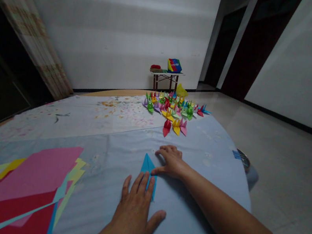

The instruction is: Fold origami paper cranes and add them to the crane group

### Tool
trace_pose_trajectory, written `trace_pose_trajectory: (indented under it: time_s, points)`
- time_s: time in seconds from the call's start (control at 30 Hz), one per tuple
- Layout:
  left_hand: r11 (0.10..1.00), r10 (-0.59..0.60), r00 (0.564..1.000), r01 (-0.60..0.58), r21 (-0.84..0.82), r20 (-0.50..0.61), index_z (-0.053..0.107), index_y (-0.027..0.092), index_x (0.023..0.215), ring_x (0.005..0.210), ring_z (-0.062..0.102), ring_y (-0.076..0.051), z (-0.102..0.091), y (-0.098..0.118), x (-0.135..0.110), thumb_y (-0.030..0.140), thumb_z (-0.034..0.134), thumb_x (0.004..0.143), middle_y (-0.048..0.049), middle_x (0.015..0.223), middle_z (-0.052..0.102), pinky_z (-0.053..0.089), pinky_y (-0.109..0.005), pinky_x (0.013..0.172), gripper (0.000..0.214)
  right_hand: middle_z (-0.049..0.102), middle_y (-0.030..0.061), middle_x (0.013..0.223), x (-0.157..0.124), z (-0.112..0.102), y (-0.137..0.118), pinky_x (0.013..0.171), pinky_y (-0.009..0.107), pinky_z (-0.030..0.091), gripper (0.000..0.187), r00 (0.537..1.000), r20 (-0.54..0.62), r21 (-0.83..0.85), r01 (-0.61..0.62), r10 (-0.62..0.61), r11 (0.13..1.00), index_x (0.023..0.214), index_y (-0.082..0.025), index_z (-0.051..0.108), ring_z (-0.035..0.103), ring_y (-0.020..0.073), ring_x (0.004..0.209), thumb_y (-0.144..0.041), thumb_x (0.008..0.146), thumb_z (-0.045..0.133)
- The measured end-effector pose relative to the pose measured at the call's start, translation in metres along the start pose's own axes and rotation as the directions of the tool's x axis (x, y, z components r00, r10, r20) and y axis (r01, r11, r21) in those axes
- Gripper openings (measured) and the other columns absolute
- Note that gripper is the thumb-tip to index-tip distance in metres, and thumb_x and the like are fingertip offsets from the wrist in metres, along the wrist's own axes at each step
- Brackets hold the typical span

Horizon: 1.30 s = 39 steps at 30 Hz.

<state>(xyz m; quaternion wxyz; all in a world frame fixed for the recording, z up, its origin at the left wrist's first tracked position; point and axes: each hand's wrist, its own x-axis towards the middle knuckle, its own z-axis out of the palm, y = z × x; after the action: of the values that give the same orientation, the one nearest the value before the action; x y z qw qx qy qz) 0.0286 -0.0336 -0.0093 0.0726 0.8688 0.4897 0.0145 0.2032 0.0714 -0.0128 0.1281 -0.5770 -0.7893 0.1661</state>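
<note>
Already, many cranes (166, 104) are folded; part-folded blue paper (148, 164) is touched by spread left hand (134, 205) and splayed right hand (171, 162); sheets (45, 172) are left flat

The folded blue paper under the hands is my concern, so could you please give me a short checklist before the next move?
1. Blue paper resting on the tablecloth: ok.
2. Left hand with fingers over the paper: ok.
3. Right hand thumb pressing the paper's edge: cannot tell; it is beside it.
4. Crease beneath the left hand: cannot tell, covered.
5. Coloured sheets apart from both hands: ok.
6. Paper cranes apart from both hands: ok.
</note>
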Motion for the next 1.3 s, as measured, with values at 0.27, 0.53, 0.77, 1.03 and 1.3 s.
trace_pose_trajectory:
  time_s: [0.27, 0.53, 0.77, 1.03, 1.3]
  points:
    - [1.0, 0.008, 1.0, -0.008, 0.004, 0.022, 0.024, 0.018, 0.138, 0.134, 0.01, -0.029, -0.003, 0.0, 0.0, 0.062, 0.021, 0.083, -0.0118, 0.145, 0.023, 0.004, -0.055, 0.106, 0.07, 0.037, 0.0073, 0.134, 0.0, -0.004, 0.005, 0.094, 0.052, 0.023, 0.076, 0.998, 0.038, 0.022, 0.051, -0.052, 0.998, 0.119, -0.032, 0.049, 0.024, 0.0324, 0.123, -0.065, 0.053, 0.066]
    - [0.999, 0.03, 0.998, -0.029, -0.014, 0.05, 0.023, 0.02, 0.138, 0.134, 0.008, -0.029, -0.009, -0.001, -0.001, 0.063, 0.02, 0.082, -0.0125, 0.145, 0.02, 0.005, -0.055, 0.106, 0.07, 0.048, 0.0026, 0.125, 0.009, -0.001, 0.007, 0.092, 0.046, 0.026, 0.05, 0.996, -0.07, 0.066, -0.049, 0.054, 0.997, 0.104, -0.032, 0.059, 0.033, 0.0278, 0.117, -0.055, 0.06, 0.067]
    - [0.999, 0.041, 0.996, -0.04, -0.016, 0.079, 0.022, 0.019, 0.138, 0.133, 0.007, -0.029, -0.01, -0.003, -0.001, 0.064, 0.019, 0.082, -0.0137, 0.145, 0.017, 0.006, -0.055, 0.106, 0.072, 0.049, 0.0046, 0.123, 0.007, -0.004, 0.011, 0.093, 0.044, 0.027, 0.058, 0.998, -0.06, 0.139, -0.026, 0.035, 0.99, 0.108, -0.031, 0.058, 0.035, 0.0277, 0.116, -0.062, 0.06, 0.063]
    - [0.998, 0.052, 0.994, -0.049, -0.042, 0.095, 0.022, 0.02, 0.138, 0.133, 0.005, -0.03, -0.01, -0.005, -0.001, 0.065, 0.022, 0.08, -0.0128, 0.145, 0.017, 0.004, -0.054, 0.106, 0.074, 0.042, 0.0058, 0.13, 0.019, 0.002, -0.002, 0.094, 0.049, 0.024, 0.077, 1.0, 0.005, 0.051, 0.007, -0.007, 0.999, 0.114, -0.032, 0.053, 0.029, 0.031, 0.119, -0.064, 0.045, 0.07]
    - [0.994, 0.076, 0.99, -0.066, -0.084, 0.122, 0.018, 0.019, 0.138, 0.132, -0.001, -0.032, -0.006, -0.01, -0.001, 0.069, 0.021, 0.078, -0.0164, 0.145, 0.009, 0.003, -0.055, 0.105, 0.078, 0.046, 0.0063, 0.124, 0.054, 0.008, -0.004, 0.09, 0.045, 0.026, 0.071, 0.993, -0.068, 0.055, -0.092, 0.096, 0.994, 0.107, -0.029, 0.058, 0.033, 0.0305, 0.115, -0.064, 0.046, 0.07]
